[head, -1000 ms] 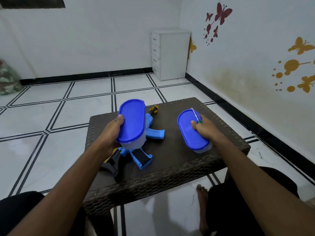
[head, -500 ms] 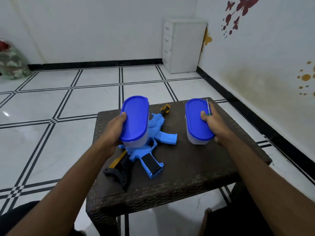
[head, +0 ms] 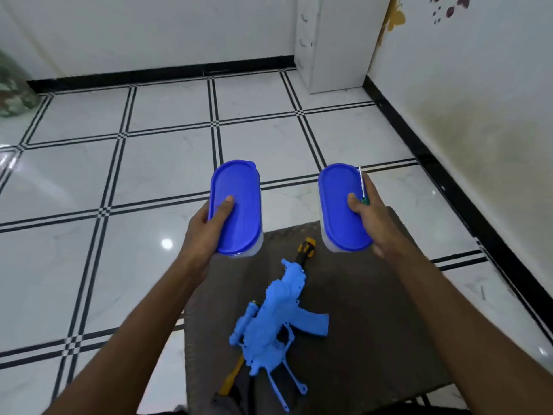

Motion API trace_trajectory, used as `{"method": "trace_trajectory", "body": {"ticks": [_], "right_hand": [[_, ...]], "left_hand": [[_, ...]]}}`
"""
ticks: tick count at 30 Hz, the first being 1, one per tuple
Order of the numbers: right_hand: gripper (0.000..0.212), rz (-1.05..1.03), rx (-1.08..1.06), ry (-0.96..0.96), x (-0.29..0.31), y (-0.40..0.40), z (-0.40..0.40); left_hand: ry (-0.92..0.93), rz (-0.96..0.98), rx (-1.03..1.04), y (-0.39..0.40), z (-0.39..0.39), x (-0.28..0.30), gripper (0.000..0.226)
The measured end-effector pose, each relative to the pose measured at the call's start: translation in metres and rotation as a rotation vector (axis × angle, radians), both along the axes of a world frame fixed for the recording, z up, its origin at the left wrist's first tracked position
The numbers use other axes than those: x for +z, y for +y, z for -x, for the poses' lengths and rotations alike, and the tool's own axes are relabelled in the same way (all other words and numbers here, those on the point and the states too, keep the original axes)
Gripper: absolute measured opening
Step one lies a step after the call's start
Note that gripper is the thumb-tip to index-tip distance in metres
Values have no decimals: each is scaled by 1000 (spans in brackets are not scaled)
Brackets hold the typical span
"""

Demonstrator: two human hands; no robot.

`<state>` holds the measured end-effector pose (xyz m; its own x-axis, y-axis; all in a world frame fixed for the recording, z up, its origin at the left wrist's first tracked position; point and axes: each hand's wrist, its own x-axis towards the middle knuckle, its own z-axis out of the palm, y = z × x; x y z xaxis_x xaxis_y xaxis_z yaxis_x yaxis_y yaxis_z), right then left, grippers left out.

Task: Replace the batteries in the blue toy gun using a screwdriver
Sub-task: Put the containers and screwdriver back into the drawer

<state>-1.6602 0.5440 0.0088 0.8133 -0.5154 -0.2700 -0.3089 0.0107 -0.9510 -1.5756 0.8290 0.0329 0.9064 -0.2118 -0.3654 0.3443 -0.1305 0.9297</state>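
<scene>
Both hands grip lidded tubs, right hand (head: 369, 214) also pinching the screwdriver (head: 362, 187); toy gun (head: 276, 319) lies below, between them, barrel away

light: bright, even, indoor | glare: round highlight on the glossy floor tiles (head: 167, 243); sheen at the left edge | shadows: soft, faint | blur: slight motion smear on the blue toy gun (head: 276, 319) | distortion: wide-angle bending of tile lines and walls toward edges

Your way down to the dark woven table (head: 374, 339) is open right of the blue plastic toy gun (head: 275, 319). Two raised blue-lidded oval containers (head: 236, 205) flank an open gap at its far edge.
</scene>
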Motion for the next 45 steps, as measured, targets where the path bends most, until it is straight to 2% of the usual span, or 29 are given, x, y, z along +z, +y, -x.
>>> {"method": "trace_trajectory", "body": {"ticks": [2,9,11,16,26,30,34,40,45], "right_hand": [[53,-10,-24,-7,41,7,1],[56,-5,-84,-27,245,65,14],[56,3,-84,-39,284,79,16],[56,-8,-151,-142,360,112,12],[56,-42,-93,-192,408,150,-9],[56,-56,-79,-183,417,180,-22],[57,-30,-91,-161,421,223,-42],[56,-1,-125,-149,418,303,-100],[51,-3,-109,-182,427,357,-158]], "left_hand": [[-5,-7,-21,1,2,35,38],[13,19,-78,45,6,222,34],[0,36,-106,59,6,259,30],[-53,50,-142,88,-1,327,36],[-78,66,-84,129,-14,379,39],[-88,84,-67,156,-31,390,32],[-97,108,-63,195,-57,393,25],[-83,119,-111,276,-120,392,39],[-70,108,-97,337,-176,398,36]]}}
